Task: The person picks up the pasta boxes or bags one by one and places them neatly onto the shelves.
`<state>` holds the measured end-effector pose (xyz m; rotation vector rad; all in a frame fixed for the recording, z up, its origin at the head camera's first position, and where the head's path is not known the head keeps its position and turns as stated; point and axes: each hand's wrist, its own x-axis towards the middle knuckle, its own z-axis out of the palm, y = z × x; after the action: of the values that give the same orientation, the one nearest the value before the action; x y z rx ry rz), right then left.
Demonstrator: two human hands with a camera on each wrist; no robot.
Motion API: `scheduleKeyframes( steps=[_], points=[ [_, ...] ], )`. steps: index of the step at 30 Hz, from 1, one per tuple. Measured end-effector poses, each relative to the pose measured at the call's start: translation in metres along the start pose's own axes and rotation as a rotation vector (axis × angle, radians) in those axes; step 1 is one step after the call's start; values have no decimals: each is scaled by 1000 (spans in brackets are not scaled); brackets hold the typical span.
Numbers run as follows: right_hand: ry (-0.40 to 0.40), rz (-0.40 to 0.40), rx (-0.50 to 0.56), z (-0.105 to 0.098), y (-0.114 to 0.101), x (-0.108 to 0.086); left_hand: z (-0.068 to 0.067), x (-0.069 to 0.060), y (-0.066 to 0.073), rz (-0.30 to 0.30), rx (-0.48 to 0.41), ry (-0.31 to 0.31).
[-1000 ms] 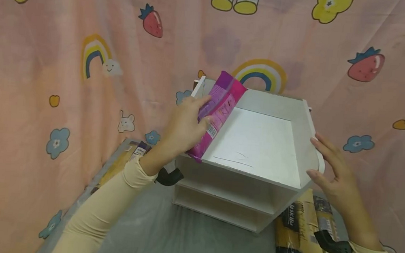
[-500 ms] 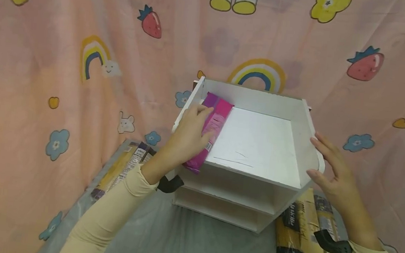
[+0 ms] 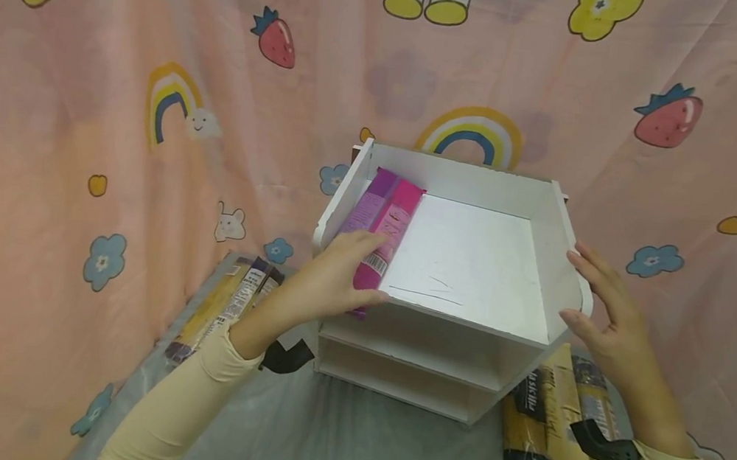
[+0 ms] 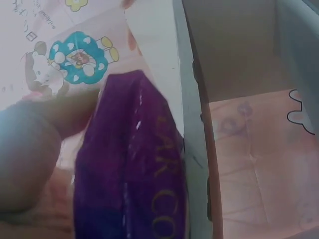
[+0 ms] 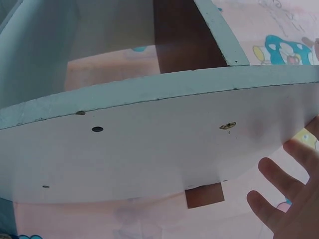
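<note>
A purple and pink packet [image 3: 394, 221] lies along the left side of the top board of a white shelf unit [image 3: 472, 262], its near end sticking slightly past the front edge. My left hand [image 3: 331, 274] is at that near end, fingers and thumb spread apart and partly covering it. In the left wrist view the packet [image 4: 129, 164] stands close in front of the fingers. My right hand [image 3: 613, 320] rests its extended fingertips against the unit's right side panel. The right wrist view shows these fingers [image 5: 284, 181] beside the panel [image 5: 149, 149].
Several yellow and dark packets [image 3: 557, 418] lie on the grey cloth [image 3: 374, 445] right of the unit. More long packets [image 3: 221, 308] lie at the left. Lower shelves [image 3: 410, 352] open towards me. A patterned pink curtain [image 3: 330, 71] hangs behind.
The packet has come down from a tilted position to lie on the top board. My left hand has since slid back towards its near end, fingers spreading. The right hand stays put.
</note>
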<state>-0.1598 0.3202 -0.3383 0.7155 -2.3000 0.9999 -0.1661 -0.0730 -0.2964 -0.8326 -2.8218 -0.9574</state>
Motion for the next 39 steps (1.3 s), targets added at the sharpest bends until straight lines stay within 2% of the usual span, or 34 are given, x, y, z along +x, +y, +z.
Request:
scheduleKeyframes(
  steps=[4,8,11,14,19,24,33,37,39],
  points=[
    [6,1,-13,-1,0,-1,-2,-3,-4,71,-35,-100],
    [3,-20,-29,-1,1,0,-5,-4,-5,105,-42,-143],
    [4,-37,-13,0,3,1,-4,-4,-3,87,-48,-127],
    [8,-37,12,0,3,0,0,-2,-2,55,-50,-80],
    [7,9,20,0,-1,-1,8,1,2,-1,-49,-19],
    [3,46,13,1,-3,-1,10,1,4,-42,-38,0],
    [5,8,15,2,-2,1,5,-2,2,-42,-76,39],
    [9,8,16,3,-2,0,-8,-11,4,-6,-115,47],
    [12,13,19,3,-2,0,-18,-17,4,20,-131,77]
  ],
)
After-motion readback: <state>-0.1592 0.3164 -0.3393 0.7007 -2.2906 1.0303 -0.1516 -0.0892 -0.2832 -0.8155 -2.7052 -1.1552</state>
